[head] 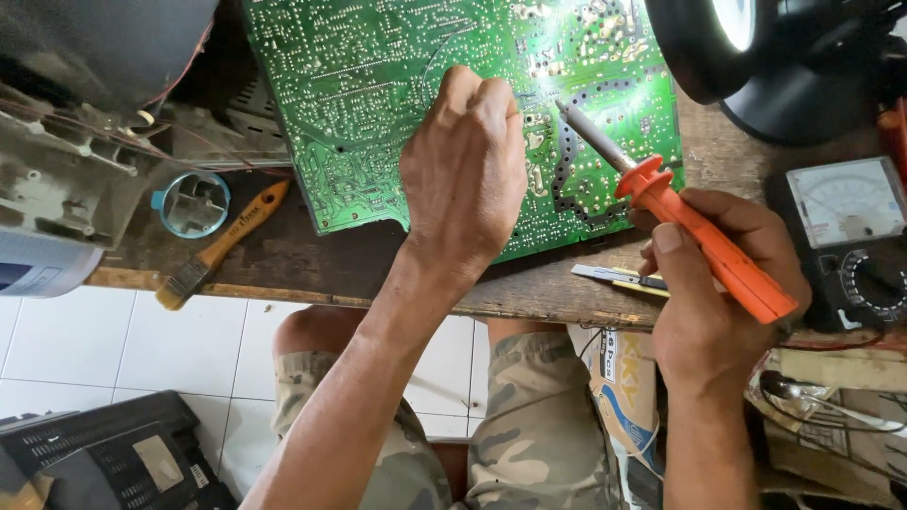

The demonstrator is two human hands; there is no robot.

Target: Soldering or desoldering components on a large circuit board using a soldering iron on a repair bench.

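Over green circuit board (378,104), left hand (463,170) fisted; right hand (718,283) grips orange soldering iron (704,236) w/ tip on board; worn wood bench (529,288), white tile floor (123,345) below.

Right hand (718,283) holds orange soldering iron (704,236) over green circuit board (378,94).

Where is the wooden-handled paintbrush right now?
In the head view, the wooden-handled paintbrush lies at the left on the wooden workbench, beside the small blue round container, left of the green circuit board.
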